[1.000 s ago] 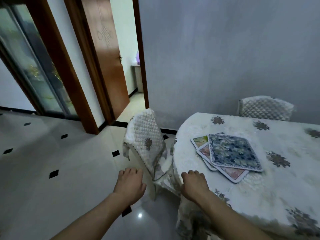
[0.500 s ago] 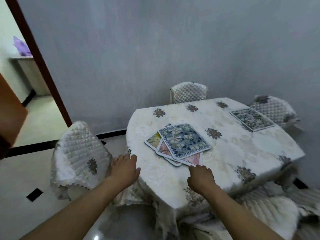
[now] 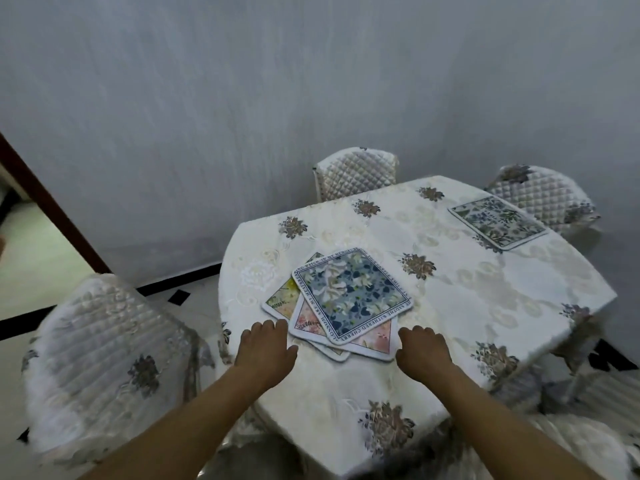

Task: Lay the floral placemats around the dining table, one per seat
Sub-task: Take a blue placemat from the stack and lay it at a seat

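A loose stack of floral placemats (image 3: 349, 297) lies near the left end of the dining table (image 3: 467, 299), a blue-flowered one on top and pink and yellow ones fanned out beneath. One more blue floral placemat (image 3: 497, 221) lies flat at the far right, in front of a quilted chair. My left hand (image 3: 265, 348) rests palm down at the stack's left corner, fingertips touching it. My right hand (image 3: 420, 351) rests palm down just beside the stack's right corner. Neither hand holds anything.
Quilted white chairs stand around the table: one at near left (image 3: 104, 358), one at the far side (image 3: 356, 173), one at far right (image 3: 543, 197). A grey wall runs behind. A doorway with a dark wooden frame (image 3: 45, 206) opens at left.
My view has swung right from the doorway to the table. Both hands have moved forward onto the tablecloth, up to the near corners of the stack.
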Available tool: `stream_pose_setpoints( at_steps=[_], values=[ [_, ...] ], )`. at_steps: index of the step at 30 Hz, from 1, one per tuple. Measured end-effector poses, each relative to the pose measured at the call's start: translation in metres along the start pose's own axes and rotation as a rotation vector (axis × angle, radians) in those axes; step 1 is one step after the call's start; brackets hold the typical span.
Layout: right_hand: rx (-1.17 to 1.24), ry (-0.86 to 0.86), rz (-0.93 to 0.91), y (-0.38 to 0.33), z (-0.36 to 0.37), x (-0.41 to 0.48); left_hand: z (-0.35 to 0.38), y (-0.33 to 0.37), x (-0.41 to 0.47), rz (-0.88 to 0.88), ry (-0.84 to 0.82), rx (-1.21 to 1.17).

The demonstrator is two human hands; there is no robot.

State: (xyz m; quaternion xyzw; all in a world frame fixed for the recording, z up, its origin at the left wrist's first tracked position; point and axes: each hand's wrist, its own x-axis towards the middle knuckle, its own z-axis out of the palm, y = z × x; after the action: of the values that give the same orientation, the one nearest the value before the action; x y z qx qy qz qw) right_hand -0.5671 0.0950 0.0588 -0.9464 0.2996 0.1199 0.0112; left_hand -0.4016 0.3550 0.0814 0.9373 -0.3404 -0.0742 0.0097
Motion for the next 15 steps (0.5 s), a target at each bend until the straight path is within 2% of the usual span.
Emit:
stream_pose_setpoints(
  at_steps=[5,9,15],
  values=[
    [0.064,0.01,-0.034,0.034,0.013,0.109,0.028,0.029,0.076,-0.098,-0.072,-0.108],
    [0.109,-0.026,-0.045,0.057,0.028,0.182,0.05,0.049,0.131,-0.251,-0.168,-0.337],
    [0.339,-0.084,0.051,0.082,0.054,0.249,0.087,0.068,0.183,-0.468,-0.285,-0.557]
  ],
)
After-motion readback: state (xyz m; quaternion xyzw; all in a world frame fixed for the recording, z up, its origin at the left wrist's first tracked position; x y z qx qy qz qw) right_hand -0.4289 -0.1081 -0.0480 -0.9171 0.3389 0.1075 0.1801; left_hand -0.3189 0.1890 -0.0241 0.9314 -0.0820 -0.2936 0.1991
